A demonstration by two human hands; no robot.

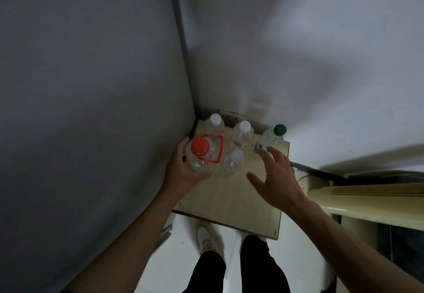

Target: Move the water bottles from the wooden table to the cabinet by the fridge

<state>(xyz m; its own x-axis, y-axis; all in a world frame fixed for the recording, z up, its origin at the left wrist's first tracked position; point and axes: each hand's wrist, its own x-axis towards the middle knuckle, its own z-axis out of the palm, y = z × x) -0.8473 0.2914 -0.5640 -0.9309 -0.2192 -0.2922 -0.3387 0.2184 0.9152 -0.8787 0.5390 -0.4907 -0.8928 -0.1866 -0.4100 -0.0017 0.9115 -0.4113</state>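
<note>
On the cabinet [231, 198] top, wedged between the grey fridge [91, 109] and the wall, the left hand [183, 171] grips the large red-capped bottle [202, 155] at the edge nearest the fridge. Beside it stand three white-capped bottles [232, 162], and a green-capped bottle [273, 138] stands at the far corner away from the fridge. The right hand [275, 178] hovers over the cabinet, fingers spread, holding nothing.

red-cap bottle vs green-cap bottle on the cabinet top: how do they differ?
The red-cap bottle is wider and has a red carry handle; the green-cap bottle is slimmer, with none. The left hand grips the red-cap one; the green-cap one stands free, the right hand open nearby. Both are clear, upright and capped.
</note>
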